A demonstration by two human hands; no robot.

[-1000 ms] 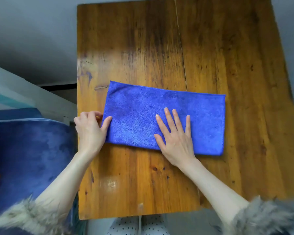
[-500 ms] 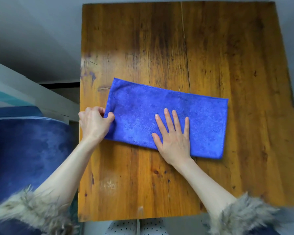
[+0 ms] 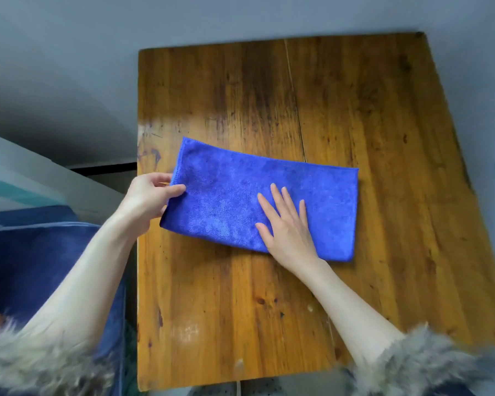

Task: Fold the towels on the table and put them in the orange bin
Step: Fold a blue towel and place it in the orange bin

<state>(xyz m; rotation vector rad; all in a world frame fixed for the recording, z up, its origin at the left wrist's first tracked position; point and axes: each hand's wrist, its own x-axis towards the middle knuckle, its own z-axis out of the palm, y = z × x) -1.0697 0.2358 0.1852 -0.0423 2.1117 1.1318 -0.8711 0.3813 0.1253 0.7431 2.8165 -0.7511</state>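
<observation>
Wooden table [image 3: 240,310], blue towel [image 3: 226,201] folded flat. Left hand [image 3: 146,195] pinching left edge; right hand [image 3: 289,230] pressing, fingers spread. Probably soft, light, limp; best gripped at edge.

We find no readable text, label, brand, number or sign on anything in this view.

**Soft daylight, blurred near edges**

Even, cool light falls on the table [image 3: 355,115], with a pale glare patch beyond the left hand [image 3: 147,195]. Shadows are faint under the right hand [image 3: 287,227]. The fur cuffs [image 3: 417,364] near the wrists smear with motion blur. Wide-angle distortion bends the table edges.
</observation>
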